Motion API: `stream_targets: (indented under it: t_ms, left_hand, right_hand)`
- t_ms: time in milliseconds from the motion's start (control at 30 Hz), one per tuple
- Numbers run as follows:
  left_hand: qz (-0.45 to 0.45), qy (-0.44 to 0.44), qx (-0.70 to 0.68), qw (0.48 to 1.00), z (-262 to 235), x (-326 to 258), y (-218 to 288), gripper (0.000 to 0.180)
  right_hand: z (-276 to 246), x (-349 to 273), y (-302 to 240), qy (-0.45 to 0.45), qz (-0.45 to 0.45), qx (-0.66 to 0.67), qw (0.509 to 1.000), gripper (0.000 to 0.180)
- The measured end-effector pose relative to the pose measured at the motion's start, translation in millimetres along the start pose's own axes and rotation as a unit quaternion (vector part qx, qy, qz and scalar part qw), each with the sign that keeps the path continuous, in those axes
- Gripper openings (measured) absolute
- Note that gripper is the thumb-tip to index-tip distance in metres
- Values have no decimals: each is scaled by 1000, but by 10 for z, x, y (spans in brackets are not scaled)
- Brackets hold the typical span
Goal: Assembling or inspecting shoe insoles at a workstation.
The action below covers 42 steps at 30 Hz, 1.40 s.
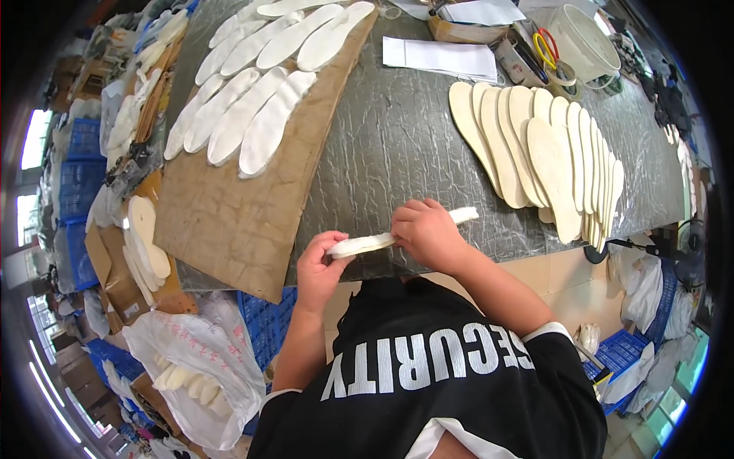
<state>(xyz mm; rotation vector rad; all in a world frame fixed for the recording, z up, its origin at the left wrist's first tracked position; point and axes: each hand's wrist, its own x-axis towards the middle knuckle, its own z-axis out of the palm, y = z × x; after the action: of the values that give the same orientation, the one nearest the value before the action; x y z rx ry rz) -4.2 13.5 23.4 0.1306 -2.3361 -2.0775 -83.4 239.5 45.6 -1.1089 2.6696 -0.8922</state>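
Over the near edge of the dark table, I hold a white fluffy insole [365,245] edge-on, with a thin cream layer along its lower side. My left hand [319,264] pinches its left end between thumb and fingers. My right hand [430,233] is closed around its middle, and the other end sticks out past my knuckles. To the right lies a fanned row of cream insoles [552,164]. White fluffy insoles [267,126] rest in two overlapping rows on a brown board [222,206] at the left.
White papers [440,59], red and yellow scissors [545,47], a tape roll [564,74] and a clear tub [585,42] sit at the table's far side. A white bag [195,359] holding insoles stands below left. Blue crates [80,172] are stacked farther left.
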Motion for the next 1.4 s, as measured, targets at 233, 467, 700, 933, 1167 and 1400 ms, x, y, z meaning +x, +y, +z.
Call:
stream_targets:
  t_ms: [233,467,700,933,1167,1400]
  left_hand:
    - [-91,-4,24,996,71,223,270,20]
    - [-119,-84,-364,920,110,341,282,88]
    - [-114,-124,-262,950,197,329,347,79]
    - [-168,-29,-61,983,310,438,415,27]
    - [-39,244,-382,890,-939,276,354,20]
    - [213,460,-446,738,-3517,154,133,30]
  right_hand:
    - [-185,-9,-76,-44,114,169,978,10]
    - [-116,-36,230,-132,266,556,776,10]
    - [117,-81,346,-82,354,672,646,11]
    - [115,21,304,-119,344,617,698,13]
    - [63,176,304,-87,250,566,781,25]
    - [214,167,544,-30,362,505,783,27]
